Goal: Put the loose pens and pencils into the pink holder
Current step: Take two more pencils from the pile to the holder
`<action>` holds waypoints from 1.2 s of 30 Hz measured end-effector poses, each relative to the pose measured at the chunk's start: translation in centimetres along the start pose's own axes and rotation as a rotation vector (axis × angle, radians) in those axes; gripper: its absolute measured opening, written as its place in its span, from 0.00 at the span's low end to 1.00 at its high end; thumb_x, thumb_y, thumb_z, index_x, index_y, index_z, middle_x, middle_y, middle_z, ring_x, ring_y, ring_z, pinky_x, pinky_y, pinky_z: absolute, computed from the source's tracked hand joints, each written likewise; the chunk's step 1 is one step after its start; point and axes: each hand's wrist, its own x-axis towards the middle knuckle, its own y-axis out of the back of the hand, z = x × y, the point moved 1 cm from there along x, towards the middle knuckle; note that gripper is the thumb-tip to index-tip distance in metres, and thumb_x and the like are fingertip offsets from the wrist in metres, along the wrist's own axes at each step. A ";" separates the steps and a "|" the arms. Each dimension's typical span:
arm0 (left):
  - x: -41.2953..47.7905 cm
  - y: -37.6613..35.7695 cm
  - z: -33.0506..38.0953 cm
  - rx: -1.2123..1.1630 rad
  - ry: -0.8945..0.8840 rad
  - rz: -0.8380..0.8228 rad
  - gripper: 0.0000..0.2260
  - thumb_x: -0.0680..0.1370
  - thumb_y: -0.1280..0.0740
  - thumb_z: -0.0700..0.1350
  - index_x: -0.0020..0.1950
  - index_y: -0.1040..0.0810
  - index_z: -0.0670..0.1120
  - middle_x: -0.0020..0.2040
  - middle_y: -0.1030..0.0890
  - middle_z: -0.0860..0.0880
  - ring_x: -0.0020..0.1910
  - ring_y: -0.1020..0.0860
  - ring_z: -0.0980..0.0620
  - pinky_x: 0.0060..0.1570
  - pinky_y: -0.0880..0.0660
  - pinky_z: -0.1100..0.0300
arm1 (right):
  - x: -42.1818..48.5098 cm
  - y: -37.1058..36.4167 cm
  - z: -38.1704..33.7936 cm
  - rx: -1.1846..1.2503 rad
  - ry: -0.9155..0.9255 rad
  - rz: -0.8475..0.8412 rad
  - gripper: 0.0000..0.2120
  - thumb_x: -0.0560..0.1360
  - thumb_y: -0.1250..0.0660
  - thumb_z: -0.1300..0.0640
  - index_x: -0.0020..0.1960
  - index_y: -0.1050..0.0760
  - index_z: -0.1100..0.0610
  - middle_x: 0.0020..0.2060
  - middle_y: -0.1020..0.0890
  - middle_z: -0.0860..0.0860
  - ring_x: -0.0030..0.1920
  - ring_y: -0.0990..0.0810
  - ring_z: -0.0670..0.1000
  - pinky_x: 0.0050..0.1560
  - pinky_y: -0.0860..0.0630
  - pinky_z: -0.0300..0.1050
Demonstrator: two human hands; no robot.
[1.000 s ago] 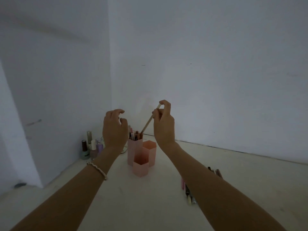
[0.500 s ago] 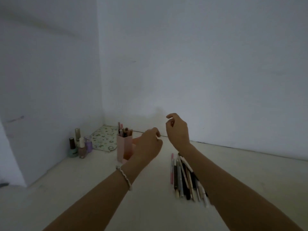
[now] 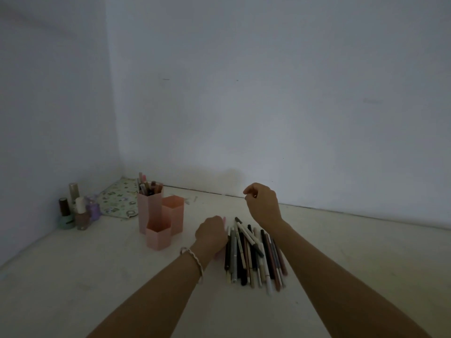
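Pens and pencils (image 3: pixel 253 254) are lying loose in a rough, partly overlapping fan on the pale desk (image 3: pixel 97 289), just right of the pink holder (image 3: pixel 159 220), whose tallest hexagonal cell is already carrying several upright. You are likely dealing with light, stiff, smooth sticks that roll easily and slip sideways when pinched, so take one near its middle or slightly toward the upper end, between thumb and fingertips, lifting it clear of its neighbours. They are showing as dark, grey, cream and reddish barrels, a few capped; finer detail is lost in the dim light. Your left hand (image 3: pixel 211 234) is curling low at the left edge of the pile, touching or nearly touching a pale pink one; whether its grip is closing on anything I cannot tell. Your right hand (image 3: pixel 262 206) is hovering above the far end, fingers loosely curled, holding nothing visible.
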 end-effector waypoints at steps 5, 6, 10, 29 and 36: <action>1.0 2.1 -0.1 -0.029 0.002 0.009 0.09 0.75 0.35 0.40 0.55 0.26 0.41 0.53 0.21 0.43 0.51 0.21 0.45 0.44 0.27 0.58 | -0.3 -0.5 -0.2 -0.077 -0.045 -0.080 0.09 0.74 0.40 0.64 0.45 0.20 0.58 0.33 0.20 0.47 0.27 0.26 0.45 0.32 0.28 0.40; 1.4 3.1 -0.2 -0.076 -0.002 0.047 0.08 0.74 0.34 0.41 0.52 0.27 0.41 0.49 0.21 0.44 0.47 0.21 0.46 0.40 0.28 0.59 | -0.4 -1.0 -0.3 -0.117 -0.058 -0.126 0.09 0.74 0.39 0.63 0.44 0.20 0.59 0.34 0.18 0.50 0.29 0.24 0.47 0.34 0.25 0.42; 2.3 6.3 -0.2 -0.352 -0.036 0.207 0.09 0.72 0.34 0.44 0.50 0.28 0.43 0.44 0.23 0.47 0.41 0.22 0.48 0.37 0.25 0.57 | -1.4 -3.5 -0.5 -0.361 -0.112 -0.393 0.12 0.72 0.33 0.54 0.34 0.27 0.61 0.29 0.25 0.51 0.29 0.26 0.50 0.33 0.30 0.40; 0.2 11.4 -4.3 -0.704 -0.199 0.489 0.42 0.75 0.34 0.33 0.79 0.57 0.52 0.35 0.24 0.43 0.32 0.21 0.45 0.34 0.19 0.54 | -2.7 -8.3 -2.2 -0.285 -0.251 -0.355 0.18 0.75 0.33 0.52 0.31 0.37 0.55 0.26 0.32 0.48 0.25 0.34 0.45 0.27 0.36 0.37; 1.6 14.9 -5.0 -0.515 -0.288 0.694 0.33 0.73 0.31 0.34 0.72 0.44 0.48 0.37 0.21 0.46 0.29 0.21 0.53 0.25 0.25 0.70 | 0.4 -4.5 -6.8 0.121 -0.108 0.078 0.12 0.77 0.39 0.54 0.36 0.36 0.55 0.29 0.30 0.48 0.26 0.34 0.46 0.26 0.36 0.39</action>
